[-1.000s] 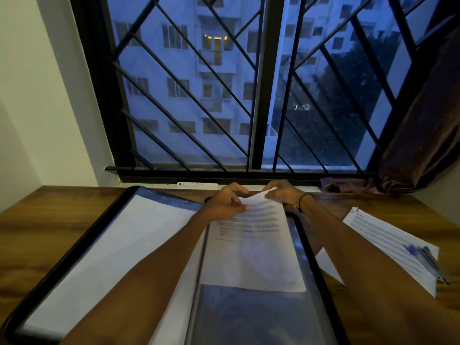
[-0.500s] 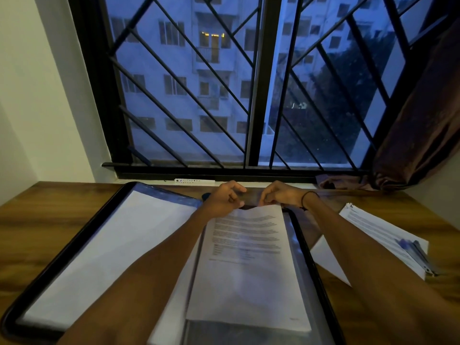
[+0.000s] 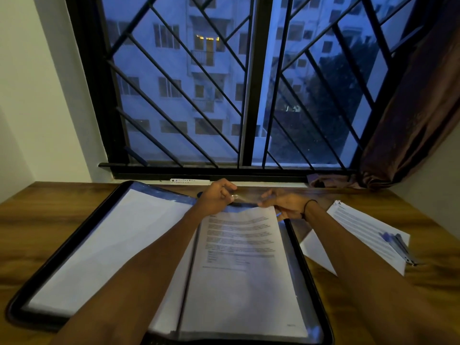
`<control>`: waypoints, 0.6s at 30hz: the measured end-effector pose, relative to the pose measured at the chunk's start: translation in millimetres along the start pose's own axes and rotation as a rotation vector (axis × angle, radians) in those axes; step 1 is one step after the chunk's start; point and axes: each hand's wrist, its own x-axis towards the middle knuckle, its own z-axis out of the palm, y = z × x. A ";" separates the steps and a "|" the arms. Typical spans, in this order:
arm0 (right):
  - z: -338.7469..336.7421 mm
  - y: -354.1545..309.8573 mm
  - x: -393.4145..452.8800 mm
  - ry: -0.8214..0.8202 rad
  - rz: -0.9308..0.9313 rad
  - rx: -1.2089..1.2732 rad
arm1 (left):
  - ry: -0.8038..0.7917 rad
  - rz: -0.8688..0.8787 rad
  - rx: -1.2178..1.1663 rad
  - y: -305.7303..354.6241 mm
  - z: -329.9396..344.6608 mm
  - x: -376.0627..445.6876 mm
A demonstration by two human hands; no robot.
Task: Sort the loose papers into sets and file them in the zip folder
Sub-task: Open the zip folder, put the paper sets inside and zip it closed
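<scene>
An open black zip folder (image 3: 49,247) lies on the wooden desk, with clear plastic sleeves on both halves. A printed paper set (image 3: 244,270) sits fully inside the right sleeve. White paper (image 3: 112,247) fills the left sleeve. My left hand (image 3: 216,195) pinches the top edge of the right clear sleeve at the folder's far end. My right hand (image 3: 281,204) pinches the same transparent edge a little to the right, fingers curled.
More loose printed papers (image 3: 358,230) lie on the desk to the right, with a blue-and-grey pen or clip (image 3: 398,245) on top. A barred window and a brown curtain (image 3: 410,115) stand behind the desk (image 3: 435,277). A small white strip (image 3: 190,181) rests on the sill.
The printed sheets slid down toward me, fully into the right sleeve. Both hands let go of the paper's top edge and now hold the clear sleeve's opening.
</scene>
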 end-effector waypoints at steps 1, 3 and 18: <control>2.9 3.7 -5.2 -0.062 0.047 0.022 | 0.002 -0.005 0.013 2.6 -0.7 -4.0; 7.0 10.0 -15.8 -0.166 0.110 0.089 | 0.016 0.038 0.053 2.3 -1.9 -12.3; 81.1 -6.6 -66.7 -0.647 -0.141 0.445 | -0.199 -0.471 -0.308 69.6 -83.7 -107.0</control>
